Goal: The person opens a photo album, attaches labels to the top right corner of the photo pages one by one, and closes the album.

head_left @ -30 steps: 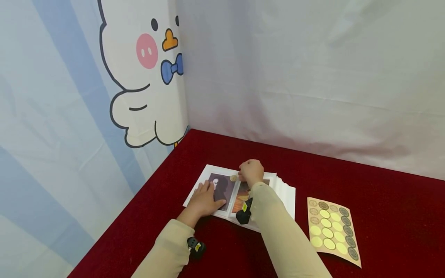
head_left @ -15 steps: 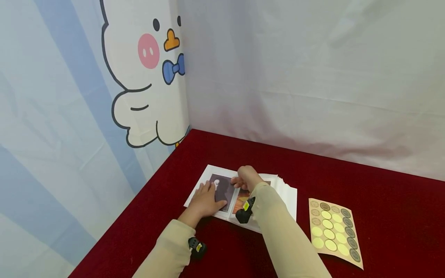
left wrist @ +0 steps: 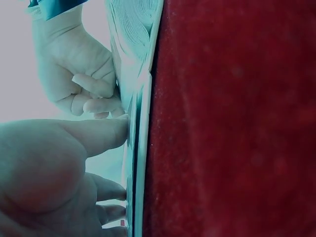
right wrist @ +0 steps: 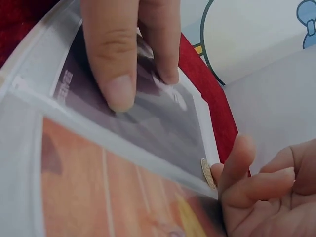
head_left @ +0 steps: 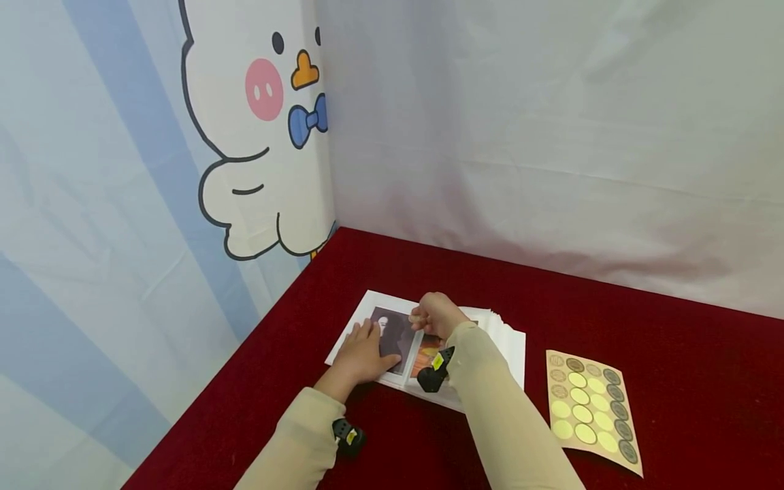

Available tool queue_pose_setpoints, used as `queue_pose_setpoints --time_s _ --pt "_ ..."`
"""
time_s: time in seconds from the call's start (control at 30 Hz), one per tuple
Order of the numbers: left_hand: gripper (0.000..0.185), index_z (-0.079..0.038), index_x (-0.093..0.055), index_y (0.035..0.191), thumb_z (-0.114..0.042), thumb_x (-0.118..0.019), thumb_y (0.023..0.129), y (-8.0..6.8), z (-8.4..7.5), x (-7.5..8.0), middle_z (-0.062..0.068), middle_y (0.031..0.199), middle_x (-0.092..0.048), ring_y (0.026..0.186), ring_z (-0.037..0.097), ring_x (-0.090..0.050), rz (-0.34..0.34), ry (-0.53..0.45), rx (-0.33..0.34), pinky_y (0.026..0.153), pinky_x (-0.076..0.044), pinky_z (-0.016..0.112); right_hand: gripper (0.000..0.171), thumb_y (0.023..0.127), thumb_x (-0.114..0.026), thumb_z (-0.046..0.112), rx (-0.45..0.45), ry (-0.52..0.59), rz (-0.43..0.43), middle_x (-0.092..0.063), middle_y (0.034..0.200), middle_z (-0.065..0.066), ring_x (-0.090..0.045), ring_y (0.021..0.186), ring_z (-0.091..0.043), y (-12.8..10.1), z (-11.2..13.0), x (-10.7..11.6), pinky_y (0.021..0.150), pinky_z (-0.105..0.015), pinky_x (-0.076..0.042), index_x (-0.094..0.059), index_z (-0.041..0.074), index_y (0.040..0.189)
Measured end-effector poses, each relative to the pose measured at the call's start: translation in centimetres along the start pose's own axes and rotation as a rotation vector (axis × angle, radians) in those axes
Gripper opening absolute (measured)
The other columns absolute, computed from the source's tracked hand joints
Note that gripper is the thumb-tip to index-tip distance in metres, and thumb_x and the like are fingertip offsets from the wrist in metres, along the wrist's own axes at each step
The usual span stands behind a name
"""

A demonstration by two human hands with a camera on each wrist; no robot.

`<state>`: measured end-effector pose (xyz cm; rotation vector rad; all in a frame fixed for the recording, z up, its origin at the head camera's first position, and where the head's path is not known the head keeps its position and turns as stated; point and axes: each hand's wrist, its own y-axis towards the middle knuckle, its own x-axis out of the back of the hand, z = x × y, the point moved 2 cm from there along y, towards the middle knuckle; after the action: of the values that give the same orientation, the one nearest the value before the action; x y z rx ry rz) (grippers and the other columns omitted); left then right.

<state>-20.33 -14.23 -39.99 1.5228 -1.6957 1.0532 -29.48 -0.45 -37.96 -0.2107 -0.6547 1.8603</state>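
Note:
An album point(head_left: 514, 346) lies spread on the red cloth, showing a dark portrait picture beside an orange one in clear sleeves. My left hand point(head_left: 360, 355) rests on the dark picture with fingers spread, thumb toward the page fold. At that picture's upper right corner, my right hand point(head_left: 436, 314) has its fingers curled, their tips at the edge of a round gold sticker point(right wrist: 208, 173). From the head, the right fingers hide this sticker; the right wrist view shows it against the page. The right fingertips point(left wrist: 101, 105) reach the page surface in the left wrist view.
A sheet of round stickers point(head_left: 594, 408), gold and dark with some pale spots, lies right of the album. Red cloth point(head_left: 429, 442) covers the table. A pale curtain point(head_left: 551, 136) stands behind, and a blue-striped one with a cartoon bird point(head_left: 257, 136) on the left.
My right hand has come down and slightly left, bringing the gold sticker to the dark picture's corner. Over the last half second it barely shifts. The left hand stays on the page.

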Motion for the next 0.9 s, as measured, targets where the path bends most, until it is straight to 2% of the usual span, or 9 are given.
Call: queue_pose_setpoints --time_s 0.07,0.17,0.3,0.4,0.57,0.9 --pt "0.075 0.008 -0.031 0.140 -0.035 -0.062 0.088 0.1 0.0 0.0 0.025 0.148 -0.021 0.137 0.039 -0.013 -0.001 0.000 -0.001 0.110 -0.013 0.048 0.034 0.080 -0.034 0.005 -0.005 0.020 -0.022 -0.056 0.065 -0.003 -0.037 0.046 -0.010 0.0 -0.1 0.1 0.044 -0.033 -0.020 -0.058 0.001 0.104" --pt "0.074 0.008 -0.031 0.140 -0.035 -0.062 0.088 0.1 0.1 0.0 0.025 0.148 -0.022 0.137 0.039 -0.013 -0.004 -0.001 -0.005 0.110 -0.013 0.048 0.039 0.079 -0.033 0.002 0.043 0.113 -0.031 -0.058 0.079 -0.008 -0.044 0.053 -0.012 0.1 -0.2 0.3 0.047 -0.030 -0.030 -0.055 -0.004 0.111" --pt "0.074 0.008 -0.032 0.140 -0.034 -0.062 0.087 0.0 0.1 0.1 0.025 0.146 -0.024 0.136 0.040 -0.015 -0.011 -0.016 -0.012 0.109 -0.014 0.049 0.048 0.084 -0.033 0.000 0.140 0.299 0.003 -0.055 0.100 -0.016 -0.053 0.068 -0.019 0.2 -0.4 0.4 0.056 -0.019 -0.044 -0.036 -0.007 0.131" --pt "0.074 0.008 -0.033 0.139 -0.034 -0.063 0.086 0.0 0.1 0.2 0.025 0.146 -0.026 0.135 0.041 -0.017 -0.012 -0.034 -0.014 0.109 -0.016 0.050 0.043 0.091 -0.033 0.006 0.167 0.380 0.013 -0.055 0.099 -0.016 -0.054 0.071 -0.022 0.1 -0.6 0.6 0.058 -0.020 -0.046 -0.030 -0.005 0.133" --pt "0.074 0.009 -0.035 0.138 -0.034 -0.063 0.086 -0.1 -0.2 0.2 0.026 0.144 -0.029 0.134 0.042 -0.020 -0.012 -0.053 -0.023 0.107 -0.021 0.050 0.036 0.097 -0.034 0.012 0.202 0.434 -0.001 -0.055 0.092 -0.013 -0.054 0.067 -0.020 -0.5 -0.9 1.4 0.061 -0.023 -0.048 -0.033 -0.007 0.129" --pt "0.072 0.010 -0.036 0.137 -0.031 -0.065 0.084 -0.3 -0.5 0.3 0.029 0.143 -0.028 0.134 0.043 -0.021 -0.060 -0.054 -0.015 0.107 -0.021 0.052 0.042 0.095 -0.033 0.009 0.236 0.439 -0.038 -0.052 0.104 -0.018 -0.054 0.067 -0.019 -1.8 -1.3 3.5 0.060 -0.024 -0.049 -0.031 -0.004 0.135"
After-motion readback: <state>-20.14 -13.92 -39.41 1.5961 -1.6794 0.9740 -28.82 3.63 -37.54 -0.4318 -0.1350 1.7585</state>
